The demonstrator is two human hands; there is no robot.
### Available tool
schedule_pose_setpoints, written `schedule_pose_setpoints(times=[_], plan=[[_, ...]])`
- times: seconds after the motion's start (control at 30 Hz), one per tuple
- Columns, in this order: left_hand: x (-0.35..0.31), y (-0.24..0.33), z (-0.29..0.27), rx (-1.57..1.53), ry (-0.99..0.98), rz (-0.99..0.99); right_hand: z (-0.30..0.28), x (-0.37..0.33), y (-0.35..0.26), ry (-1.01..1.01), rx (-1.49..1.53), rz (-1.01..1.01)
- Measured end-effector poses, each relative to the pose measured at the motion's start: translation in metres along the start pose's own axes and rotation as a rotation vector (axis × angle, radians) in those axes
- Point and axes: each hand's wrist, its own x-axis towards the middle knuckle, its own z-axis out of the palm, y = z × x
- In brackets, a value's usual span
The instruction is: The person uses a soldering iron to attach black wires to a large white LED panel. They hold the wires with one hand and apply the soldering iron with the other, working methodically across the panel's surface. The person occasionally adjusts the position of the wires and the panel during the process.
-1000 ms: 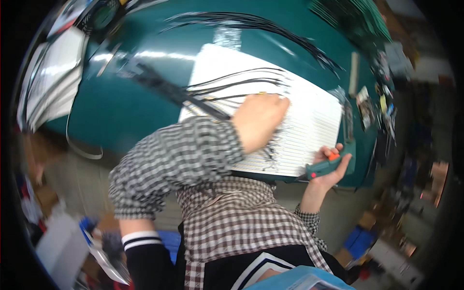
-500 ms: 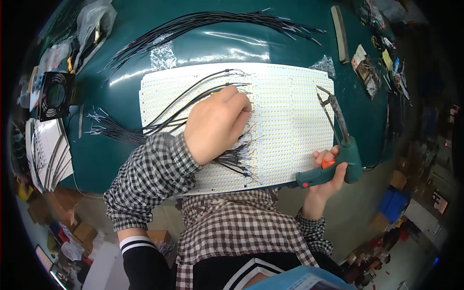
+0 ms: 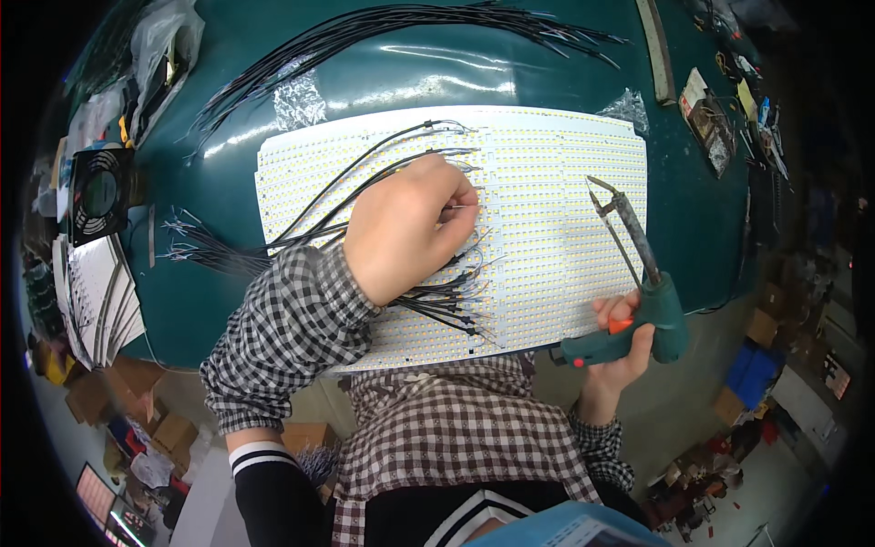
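Note:
A white LED panel (image 3: 583, 237), set with rows of small yellow chips, lies in front of me. Across its left half run black cables (image 3: 319, 194) with stripped thin wires at their ends, along the panel's middle seam. My left hand (image 3: 406, 223) is closed in a pinch over these ends; a thin wire shows between thumb and forefinger, the rest hidden by the hand. My right hand (image 3: 624, 356) grips a green soldering gun (image 3: 668, 314) with an orange trigger. Its tip and the thin feed tube beside it point up and left over the panel's right part, apart from the wires.
Another bundle of black cables (image 3: 365, 36) lies along the table's far side. At the left stand a small black fan (image 3: 102, 190) and a stack of white boards (image 3: 100, 283). A grey bar (image 3: 656, 55) and a torn packet (image 3: 706, 118) lie at the far right.
The soldering gun's tip has moved a little left over the panel. My left hand keeps its pinch at nearly the same spot. The whole view has shifted slightly.

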Motion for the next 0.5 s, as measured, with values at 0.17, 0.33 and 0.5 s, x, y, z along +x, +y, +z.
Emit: schedule_pose_setpoints(times=[0.17, 0.33, 0.5], plan=[[0.0011, 0.0017, 0.0035, -0.040, 0.011, -0.073, 0.0029, -0.0024, 0.0002, -0.002, 0.018, -0.009], [-0.0006, 0.0052, 0.0040, -0.026, 0.040, -0.072, 0.0040, -0.0051, -0.0033, -0.030, 0.007, -0.004], [0.0046, 0.0081, 0.0050, -0.001, 0.019, -0.075, 0.0067, -0.0062, -0.0067, 0.018, 0.035, 0.012]])
